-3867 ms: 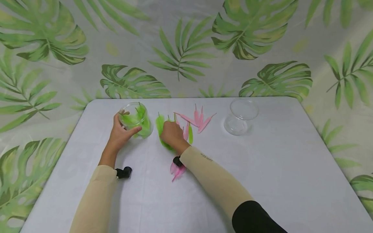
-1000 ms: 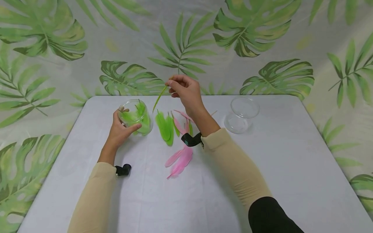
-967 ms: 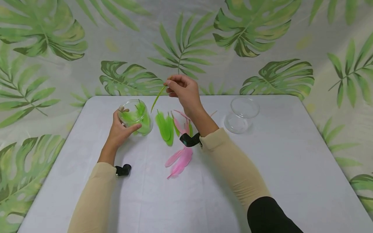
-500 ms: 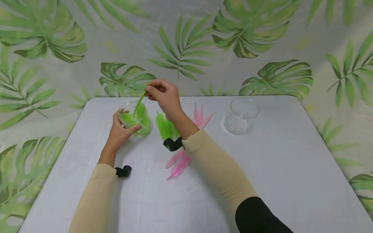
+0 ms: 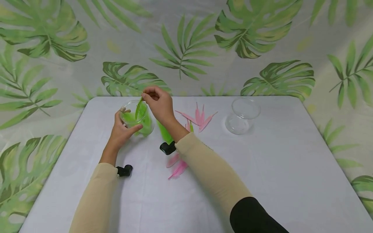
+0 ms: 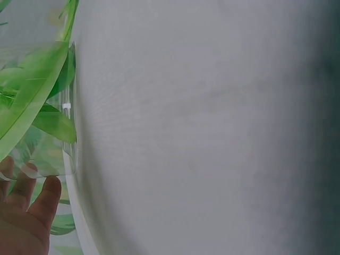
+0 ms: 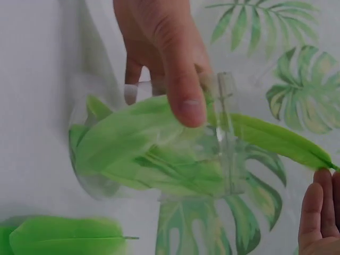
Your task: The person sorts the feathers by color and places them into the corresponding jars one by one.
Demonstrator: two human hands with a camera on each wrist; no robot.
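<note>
My left hand [image 5: 122, 133] grips a clear jar [image 5: 148, 127] at the table's left back, thumb in front and fingers round the far side. Several green feathers fill the jar. My right hand [image 5: 159, 105] pinches one green feather [image 7: 281, 141] by its quill end, just above the jar's mouth. That feather's lower part hangs inside the rim. In the right wrist view the left thumb [image 7: 188, 106] presses along the jar's wall. Green feathers [image 5: 164, 132] also lie on the table under my right wrist, partly hidden by it.
Pink feathers [image 5: 199, 118] lie fanned out right of my right forearm, and more pink feathers [image 5: 179, 169] lie nearer, partly under the sleeve. A second clear jar [image 5: 239, 124], with nothing in it, stands at the right back. White cloth [image 5: 262, 181] covers the table.
My right hand has picked up a green feather from the table, carried it left and lowered it partway into the jar. My left hand has kept its grip on the jar.
</note>
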